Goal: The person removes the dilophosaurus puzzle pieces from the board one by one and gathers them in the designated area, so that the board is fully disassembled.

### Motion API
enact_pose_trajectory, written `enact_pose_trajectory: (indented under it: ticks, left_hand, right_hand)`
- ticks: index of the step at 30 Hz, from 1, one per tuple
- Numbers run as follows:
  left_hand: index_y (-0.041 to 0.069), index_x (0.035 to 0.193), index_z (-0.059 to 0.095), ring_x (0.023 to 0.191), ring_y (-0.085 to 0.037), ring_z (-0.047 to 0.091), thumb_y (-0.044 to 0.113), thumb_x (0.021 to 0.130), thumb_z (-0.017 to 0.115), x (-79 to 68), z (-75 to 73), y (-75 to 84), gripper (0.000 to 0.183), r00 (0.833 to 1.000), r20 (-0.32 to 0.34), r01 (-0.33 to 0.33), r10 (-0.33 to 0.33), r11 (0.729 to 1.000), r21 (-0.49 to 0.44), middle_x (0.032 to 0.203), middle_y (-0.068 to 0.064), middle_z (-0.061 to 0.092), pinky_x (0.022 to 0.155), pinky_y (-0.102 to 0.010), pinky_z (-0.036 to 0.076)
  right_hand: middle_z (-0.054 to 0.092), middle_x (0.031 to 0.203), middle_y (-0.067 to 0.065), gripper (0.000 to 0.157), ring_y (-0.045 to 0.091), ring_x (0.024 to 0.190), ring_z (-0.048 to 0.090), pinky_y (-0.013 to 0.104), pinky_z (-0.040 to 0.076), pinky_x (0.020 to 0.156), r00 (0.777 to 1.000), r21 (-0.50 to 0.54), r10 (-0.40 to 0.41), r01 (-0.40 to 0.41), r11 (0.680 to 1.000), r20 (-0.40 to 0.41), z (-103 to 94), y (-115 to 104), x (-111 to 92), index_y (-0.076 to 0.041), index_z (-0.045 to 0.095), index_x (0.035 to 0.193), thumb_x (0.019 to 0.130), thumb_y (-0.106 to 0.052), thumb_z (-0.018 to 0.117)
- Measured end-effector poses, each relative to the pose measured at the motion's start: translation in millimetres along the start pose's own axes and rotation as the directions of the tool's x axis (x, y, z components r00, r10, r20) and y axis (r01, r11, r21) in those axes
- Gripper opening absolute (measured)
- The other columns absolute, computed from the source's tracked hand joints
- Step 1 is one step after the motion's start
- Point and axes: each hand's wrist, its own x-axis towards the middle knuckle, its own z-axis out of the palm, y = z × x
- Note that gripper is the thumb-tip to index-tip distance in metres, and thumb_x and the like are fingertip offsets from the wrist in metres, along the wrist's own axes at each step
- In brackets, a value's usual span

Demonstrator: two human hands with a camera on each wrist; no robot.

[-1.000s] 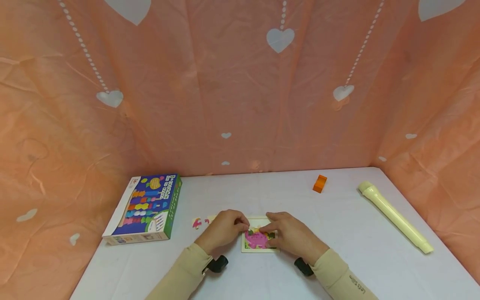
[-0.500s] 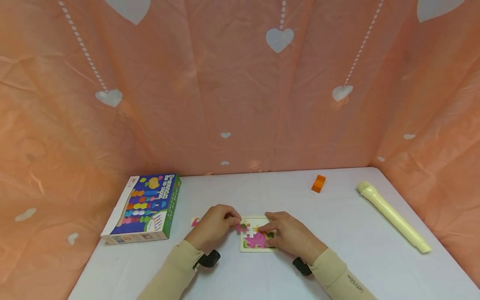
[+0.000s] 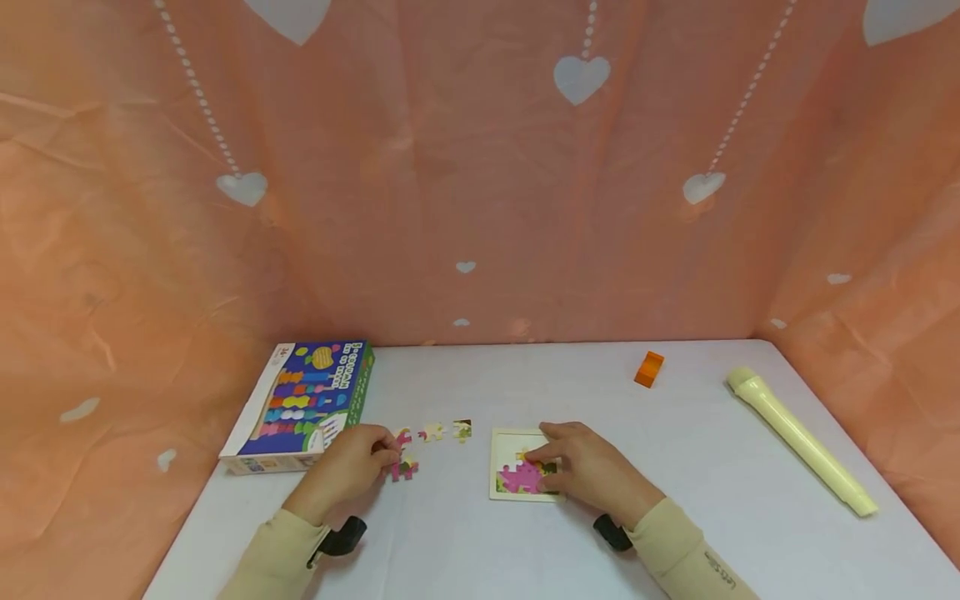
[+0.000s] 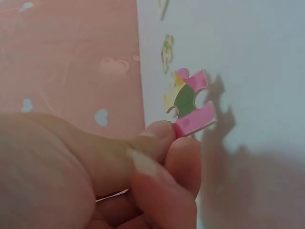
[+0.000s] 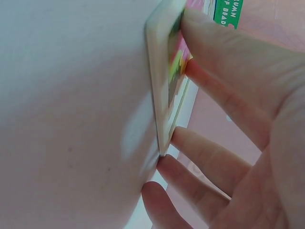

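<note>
Between thumb and finger, my left hand [image 3: 345, 468] pinches a jigsaw piece [image 4: 188, 102] printed in pink, green and yellow. It is over the table at the left, close to a loose pink-marked piece [image 3: 403, 436]. A pale piece [image 3: 432, 432] and a green-and-brown piece [image 3: 462, 428] lie to its right. My right hand [image 3: 596, 468] rests on the right side of a cream-framed puzzle board [image 3: 492, 467], thumb and index finger touching the fitted pink pieces [image 3: 519, 478]. The other fingers are spread along the frame and beyond it. The upper left of the board shows bare.
A blue boxed bead toy [image 3: 303, 408] stands at the back left, near my left hand. An orange block [image 3: 649, 369] lies at the back right. A long cream stick with a thicker end [image 3: 798, 442] is at the far right.
My left hand has drawn away from the board to the left, lifting the pink-and-green jigsaw piece out with it. The right hand stays on the board.
</note>
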Motion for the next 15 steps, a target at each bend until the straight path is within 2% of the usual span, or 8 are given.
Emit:
enact_pose_trajectory:
  ticks: [10, 15]
  left_hand:
    - [0.008, 0.098, 0.073, 0.073, -0.017, 0.059, 0.004, 0.105, 0.066, 0.6, 4.9, -6.8, 0.011, 0.998, 0.019, 0.067, -0.066, 0.997, -0.045, 0.083, -0.004, 0.065, 0.064, -0.028, 0.048]
    - [0.007, 0.101, 0.073, 0.079, -0.019, 0.06, 0.004, 0.106, 0.064, 0.7, 3.7, -5.8, 0.011, 0.994, 0.031, 0.106, -0.104, 0.991, -0.08, 0.088, -0.006, 0.066, 0.07, -0.03, 0.05]
  right_hand:
    - [0.062, 0.156, 0.015, 0.039, 0.039, 0.146, 0.055, 0.058, 0.046, 0.119, 1.0, 0.011, -0.007, 0.007, 1.0, 0.005, -1.4, -0.4, -1.3, -0.025, 0.084, 0.122, 0.084, -0.031, 0.093]
    - [0.061, 0.156, 0.014, 0.039, 0.038, 0.146, 0.055, 0.057, 0.046, 0.12, 1.0, -0.002, -0.011, 0.011, 1.0, 0.01, -1.7, 0.6, -0.4, -0.028, 0.083, 0.123, 0.085, -0.033, 0.092]
